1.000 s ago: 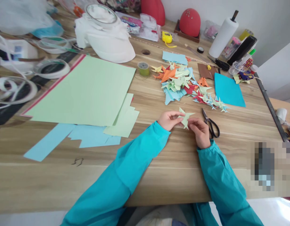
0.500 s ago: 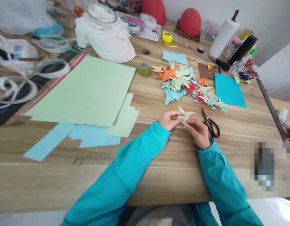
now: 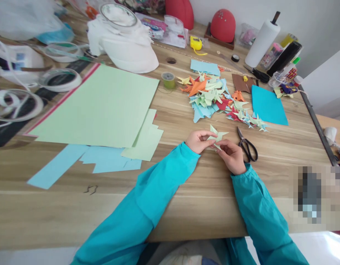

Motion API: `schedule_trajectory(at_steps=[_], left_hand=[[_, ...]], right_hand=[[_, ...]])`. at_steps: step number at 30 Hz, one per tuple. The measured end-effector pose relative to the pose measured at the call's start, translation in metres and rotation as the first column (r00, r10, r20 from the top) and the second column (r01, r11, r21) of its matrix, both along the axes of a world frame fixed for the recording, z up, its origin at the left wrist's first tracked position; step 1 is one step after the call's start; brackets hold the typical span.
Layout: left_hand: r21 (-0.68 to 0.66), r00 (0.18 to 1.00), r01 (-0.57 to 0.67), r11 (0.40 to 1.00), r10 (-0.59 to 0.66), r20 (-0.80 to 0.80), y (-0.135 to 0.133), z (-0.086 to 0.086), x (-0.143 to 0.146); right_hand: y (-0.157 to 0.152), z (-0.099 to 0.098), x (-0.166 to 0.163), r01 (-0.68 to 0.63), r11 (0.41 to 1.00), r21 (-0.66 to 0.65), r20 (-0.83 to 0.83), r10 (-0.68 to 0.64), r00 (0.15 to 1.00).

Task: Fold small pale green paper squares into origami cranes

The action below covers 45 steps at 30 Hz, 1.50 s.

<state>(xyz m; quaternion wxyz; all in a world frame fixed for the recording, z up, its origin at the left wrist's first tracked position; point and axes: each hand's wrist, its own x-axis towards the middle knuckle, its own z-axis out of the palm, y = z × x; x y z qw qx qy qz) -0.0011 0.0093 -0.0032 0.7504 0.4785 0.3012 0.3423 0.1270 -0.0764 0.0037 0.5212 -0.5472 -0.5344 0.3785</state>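
Observation:
A small pale green folded paper figure [image 3: 217, 135] with pointed wings is pinched between both my hands just above the wooden table [image 3: 186, 191]. My left hand [image 3: 199, 141] grips its left side with thumb and fingers closed. On the figure's lower right edge my right hand [image 3: 232, 156] pinches with curled fingers. Both arms wear teal sleeves. Black scissors [image 3: 247, 146] lie right beside my right hand.
A pile of several coloured folded paper figures [image 3: 214, 97] lies behind my hands. A large green sheet [image 3: 100, 106] and blue offcuts [image 3: 84, 160] cover the left. A teal sheet [image 3: 267, 106], thread spool [image 3: 168, 80], paper towel roll [image 3: 261, 41] and tape rolls [image 3: 59, 79] stand around.
My right hand has shifted slightly left and closer to the left hand, folding the lower tip of the green figure in; the figure now shows less below my fingers.

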Motion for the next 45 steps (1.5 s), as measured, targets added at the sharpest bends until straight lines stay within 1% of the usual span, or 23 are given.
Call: schedule_trajectory(at_steps=[5,10,13,18,21,26,32,35,41,45], left_hand=[[0.001,0.999,0.035,0.999,-0.035,0.002,-0.0005,0.0041,-0.0009],[0.022,1.0,0.026,0.999,-0.025,-0.018,-0.0021,0.0093,-0.0018],[0.043,0.999,0.031,0.999,-0.029,-0.037,-0.0024,0.0082,-0.0018],[0.078,0.997,0.052,0.996,-0.047,-0.063,-0.0017,0.0049,-0.0023],[0.1,0.995,0.053,0.994,-0.044,-0.087,-0.0019,0.0048,-0.0023],[0.1,0.991,0.024,0.995,-0.01,-0.137,-0.004,0.0051,0.0],[0.054,0.996,0.016,0.998,-0.011,-0.092,-0.0047,0.0056,0.0013],[0.036,0.997,0.028,0.999,-0.025,-0.076,-0.0047,0.0059,0.0015],[-0.06,0.998,0.053,0.997,-0.054,-0.017,-0.0049,0.0073,0.0027],[-0.048,0.994,0.098,0.994,-0.1,-0.038,-0.0055,0.0088,0.0015]], right_hand=[[0.0006,0.0044,-0.0011,0.005,1.0,0.016,-0.078,-0.004,0.997],[0.0016,0.0057,-0.0006,0.107,0.993,0.047,-0.077,-0.103,0.992],[0.0022,0.0041,0.0005,0.158,0.987,0.024,-0.078,-0.155,0.985],[0.0035,0.001,0.0,0.222,0.975,-0.029,-0.162,-0.224,0.961],[0.004,-0.0001,-0.0006,0.221,0.975,-0.034,-0.2,-0.223,0.954],[0.004,-0.0012,-0.0003,0.211,0.976,-0.048,-0.191,-0.217,0.957],[0.0037,0.0015,-0.0011,0.179,0.981,-0.072,-0.163,-0.189,0.968],[0.004,0.0021,-0.0013,0.173,0.981,-0.084,-0.141,-0.184,0.973],[0.004,-0.0002,0.0006,0.203,0.974,-0.098,-0.138,-0.216,0.967],[0.0039,-0.0014,0.001,0.212,0.972,-0.102,-0.147,-0.225,0.963]])
